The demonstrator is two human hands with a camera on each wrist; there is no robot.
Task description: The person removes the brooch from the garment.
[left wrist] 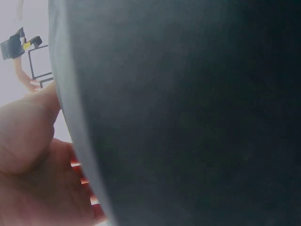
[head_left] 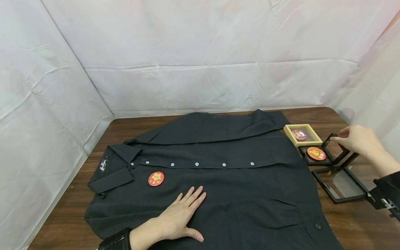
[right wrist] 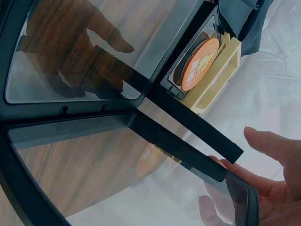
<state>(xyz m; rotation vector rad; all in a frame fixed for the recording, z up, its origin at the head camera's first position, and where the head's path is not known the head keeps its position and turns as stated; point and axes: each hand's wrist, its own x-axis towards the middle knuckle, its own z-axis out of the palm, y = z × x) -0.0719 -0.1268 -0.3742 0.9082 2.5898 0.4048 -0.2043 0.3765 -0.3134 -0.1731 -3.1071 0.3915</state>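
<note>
A black button-up shirt (head_left: 225,187) lies spread out. My left hand (head_left: 176,215) rests on it, fingers straight and spread; dark cloth (left wrist: 188,113) fills most of the left wrist view. A red round badge (head_left: 156,178) with a yellow figure sits on the shirt beyond that hand. At the right, my right hand (head_left: 359,139) is at the upper edge of the raised clear lid (head_left: 334,149) of a small black case. Thumb (right wrist: 265,141) and fingers lie on either side of the lid's edge, with a gap at the thumb. An orange-red badge (head_left: 316,153) lies inside the case.
A yellow-framed case (head_left: 303,143) with a pink-and-red badge stands just behind the small black case. Nearer me is a larger open black case (head_left: 334,199) with clear panels, below my right forearm. White sheeting (head_left: 200,83) hangs around the brown table (head_left: 72,194).
</note>
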